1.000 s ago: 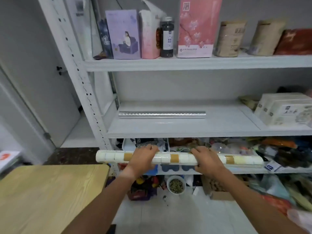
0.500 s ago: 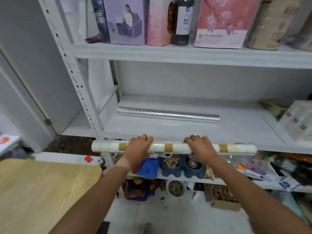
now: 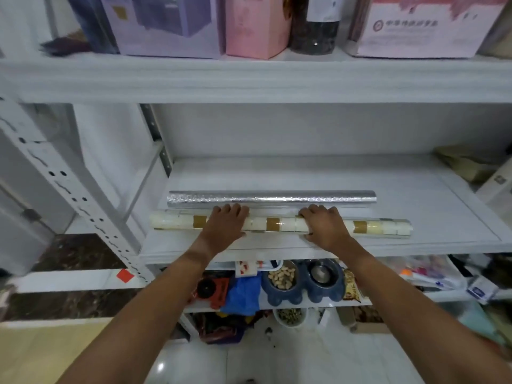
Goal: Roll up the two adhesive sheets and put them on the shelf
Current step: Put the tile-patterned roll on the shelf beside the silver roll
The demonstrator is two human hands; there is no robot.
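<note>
Your left hand (image 3: pixel 225 224) and right hand (image 3: pixel 325 227) both lie over the cream tiled roll (image 3: pixel 279 224), which rests lengthwise on the white shelf (image 3: pixel 415 206) near its front edge. Your fingers (image 3: pixel 231 209) curl over the top of the roll toward its far side, so the roll sits under your palms and fingers, its two ends sticking out well past each hand. The left hand covers the roll left of its middle, the right hand right of its middle, with a brown-banded stretch showing between them. The silver roll (image 3: pixel 273 196) lies just behind, parallel to the cream one, and your fingertips reach its near side; whether they touch it you cannot tell from here. Below, a lower shelf holds blue pet bowls (image 3: pixel 302 284).
</note>
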